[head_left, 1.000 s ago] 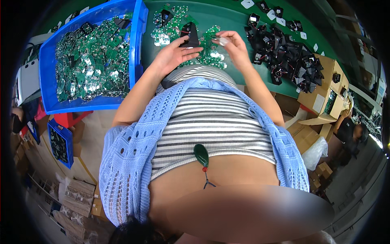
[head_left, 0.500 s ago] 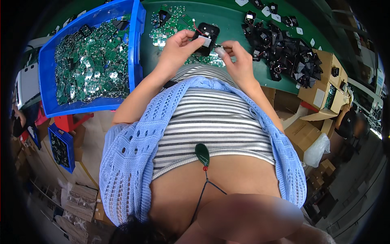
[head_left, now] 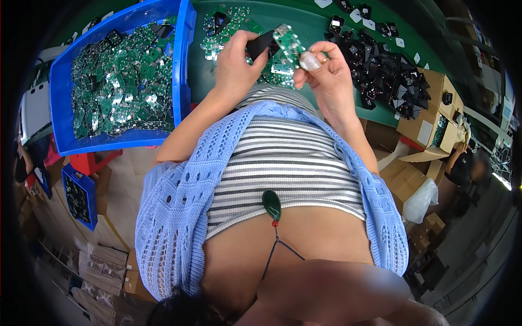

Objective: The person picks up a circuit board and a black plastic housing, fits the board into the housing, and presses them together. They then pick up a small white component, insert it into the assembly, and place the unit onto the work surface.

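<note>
Toward 12 o'clock, over the green table [head_left: 315,24], the left hand [head_left: 237,64] has its grip closed around a black case [head_left: 259,45], held tilted. Just right of it, the right hand [head_left: 333,73] grasps the lower end of a green circuit board [head_left: 290,45], its thumb wearing a white cover [head_left: 310,61]. The board's top end overlaps the case's edge; whether they touch, I cannot tell. Loose boards [head_left: 213,44] lie near 11 o'clock, a blue bin [head_left: 185,60] full of boards at 10, and piled black cases [head_left: 375,70] toward 2.
</note>
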A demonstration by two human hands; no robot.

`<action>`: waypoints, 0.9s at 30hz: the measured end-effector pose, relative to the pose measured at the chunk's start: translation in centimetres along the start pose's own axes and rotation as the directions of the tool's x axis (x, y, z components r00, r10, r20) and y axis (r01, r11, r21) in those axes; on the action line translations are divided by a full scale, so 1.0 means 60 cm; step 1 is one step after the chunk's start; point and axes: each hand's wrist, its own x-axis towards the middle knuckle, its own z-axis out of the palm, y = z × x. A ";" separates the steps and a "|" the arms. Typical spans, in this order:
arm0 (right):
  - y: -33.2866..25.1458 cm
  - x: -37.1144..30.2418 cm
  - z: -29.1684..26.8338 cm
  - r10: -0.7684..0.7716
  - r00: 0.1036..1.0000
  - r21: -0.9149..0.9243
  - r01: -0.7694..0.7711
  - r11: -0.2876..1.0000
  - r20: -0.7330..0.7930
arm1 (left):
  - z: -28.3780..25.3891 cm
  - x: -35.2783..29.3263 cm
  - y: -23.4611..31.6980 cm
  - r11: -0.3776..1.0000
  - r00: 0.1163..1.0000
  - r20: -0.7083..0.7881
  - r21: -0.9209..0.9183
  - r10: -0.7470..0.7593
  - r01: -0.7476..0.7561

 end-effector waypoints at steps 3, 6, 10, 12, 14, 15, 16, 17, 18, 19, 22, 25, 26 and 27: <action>0.005 0.006 0.009 -0.011 1.000 0.029 0.011 1.000 -0.005 | 0.000 -0.001 0.012 0.998 1.000 -0.008 0.047 0.030 -0.029; 0.007 0.010 0.009 -0.009 1.000 0.062 0.010 0.998 -0.009 | 0.000 -0.001 0.013 0.998 0.999 -0.025 0.033 0.048 -0.048; 0.012 0.012 0.008 0.008 1.000 0.065 -0.006 0.998 -0.025 | 0.000 0.000 0.010 0.997 0.996 -0.051 0.036 0.076 -0.074; 0.013 0.012 0.007 0.013 0.999 0.079 -0.010 0.997 -0.038 | 0.000 0.001 0.009 0.996 0.995 -0.055 0.030 0.085 -0.083; 0.017 0.012 0.006 0.016 0.999 0.058 -0.014 0.998 -0.034 | -0.001 0.001 0.009 0.997 0.997 -0.035 0.050 0.067 -0.066; 0.019 0.012 0.005 0.019 0.999 0.038 -0.018 0.999 -0.029 | -0.001 0.001 0.011 0.997 0.997 -0.034 0.049 0.068 -0.066; 0.020 0.011 0.005 0.019 0.999 0.038 -0.018 0.999 -0.030 | 0.000 0.000 0.014 1.000 1.000 -0.023 -0.026 0.001 -0.002; 0.022 0.010 0.005 0.014 0.998 0.003 -0.014 1.000 -0.061 | 0.000 0.000 0.015 0.993 0.998 -0.008 -0.099 -0.065 0.064; 0.024 0.009 0.004 0.008 0.996 -0.033 -0.011 0.999 -0.092 | -0.002 -0.001 0.013 0.993 0.998 -0.007 -0.099 -0.066 0.064; 0.028 0.008 0.002 0.009 0.996 -0.032 -0.012 0.999 -0.092 | -0.005 -0.002 0.010 0.962 0.981 0.089 -0.201 -0.172 0.187; 0.041 0.007 -0.006 -0.046 0.992 -0.144 0.028 0.989 -0.120 | -0.010 -0.005 0.020 0.782 0.908 0.307 -0.473 -0.285 0.406; 0.048 0.006 -0.008 -0.089 0.990 -0.153 0.071 0.986 -0.114 | -0.019 -0.006 0.038 0.589 0.848 0.459 -0.619 -0.265 0.520; 0.049 0.005 -0.006 -0.100 0.990 -0.188 0.081 0.979 -0.094 | -0.020 -0.005 0.035 0.617 0.847 0.457 -0.592 -0.272 0.518; 0.050 0.004 -0.005 -0.111 0.991 -0.222 0.092 0.971 -0.074 | -0.020 -0.004 0.033 0.645 0.846 0.454 -0.563 -0.280 0.516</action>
